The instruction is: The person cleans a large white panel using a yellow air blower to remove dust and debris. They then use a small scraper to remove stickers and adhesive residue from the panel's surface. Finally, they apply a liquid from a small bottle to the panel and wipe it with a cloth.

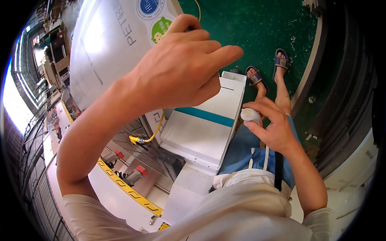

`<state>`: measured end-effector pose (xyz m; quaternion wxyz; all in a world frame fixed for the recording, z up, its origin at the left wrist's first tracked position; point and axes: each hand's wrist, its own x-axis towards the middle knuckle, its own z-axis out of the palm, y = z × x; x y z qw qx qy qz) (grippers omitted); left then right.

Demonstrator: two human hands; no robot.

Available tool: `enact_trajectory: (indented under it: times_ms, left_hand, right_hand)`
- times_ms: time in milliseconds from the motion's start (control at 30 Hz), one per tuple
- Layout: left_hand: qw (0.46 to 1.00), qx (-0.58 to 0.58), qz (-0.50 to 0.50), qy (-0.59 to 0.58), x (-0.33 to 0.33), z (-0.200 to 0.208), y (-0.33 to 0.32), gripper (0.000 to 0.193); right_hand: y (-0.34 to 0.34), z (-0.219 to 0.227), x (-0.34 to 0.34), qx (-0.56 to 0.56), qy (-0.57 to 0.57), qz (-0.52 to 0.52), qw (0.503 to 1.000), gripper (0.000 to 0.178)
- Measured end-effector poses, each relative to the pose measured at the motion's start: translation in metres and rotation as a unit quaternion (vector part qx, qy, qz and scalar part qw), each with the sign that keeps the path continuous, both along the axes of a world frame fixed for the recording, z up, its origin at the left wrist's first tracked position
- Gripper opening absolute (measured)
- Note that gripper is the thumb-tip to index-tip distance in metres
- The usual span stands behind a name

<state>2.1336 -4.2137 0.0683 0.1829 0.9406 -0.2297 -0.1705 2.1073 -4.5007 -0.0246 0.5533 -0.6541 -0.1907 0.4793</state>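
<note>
My left hand (189, 66) is raised in front of me, back of the hand toward me. Its fingers are curled in and a bit of something dark shows at the far fingers, too small to name. Behind and left of it stands a large film-covered white panel (96, 52) with round stickers. Lower and to the right, my right hand (273, 127) pinches a small white round object (250, 115) between thumb and fingers, above my lap. Its kind is unclear. Between the hands lies a white machine housing (197, 134) with a teal stripe.
A yellow air hose (157, 134) with a metal fitting hangs at the machine's left. Red-capped clamps (138, 172) and a yellow marked strip (132, 193) sit lower left. Dark stacked boards (341, 84) line the right. The green floor (257, 32) has white scraps.
</note>
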Motion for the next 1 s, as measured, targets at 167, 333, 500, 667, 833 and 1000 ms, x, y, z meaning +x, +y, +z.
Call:
enact_trajectory:
  times_ms: [167, 333, 500, 667, 833, 1000]
  left_hand:
    - [0.998, 0.046, 0.021, 0.034, 0.003, 0.003, -0.004, 0.046]
    - [0.992, 0.062, 0.031, 0.109, 0.016, 0.016, -0.006, 0.027]
    - [0.982, -0.124, 0.136, -0.039, 0.017, 0.017, 0.036, 0.023]
    - [0.922, 0.024, 0.302, -0.241, -0.015, 0.01, 0.128, 0.038]
    - [0.836, 0.157, 0.462, -0.252, -0.081, -0.029, 0.194, 0.048]
    - [0.822, 0.009, 0.508, -0.255, -0.086, -0.045, 0.201, 0.047]
  right_hand:
    - [0.001, 0.001, 0.004, 0.009, 0.01, 0.006, 1.0, 0.04]
    - [0.011, 0.009, 0.012, 0.028, -0.016, -0.001, 0.999, 0.04]
    - [0.029, 0.012, 0.017, 0.028, -0.01, -0.071, 0.997, 0.038]
    - [0.044, 0.019, 0.02, 0.045, 0.01, -0.106, 0.993, 0.032]
    - [0.05, 0.023, 0.033, 0.035, -0.101, -0.045, 0.993, 0.028]
    - [0.053, 0.026, 0.03, 0.042, -0.079, -0.079, 0.993, 0.031]
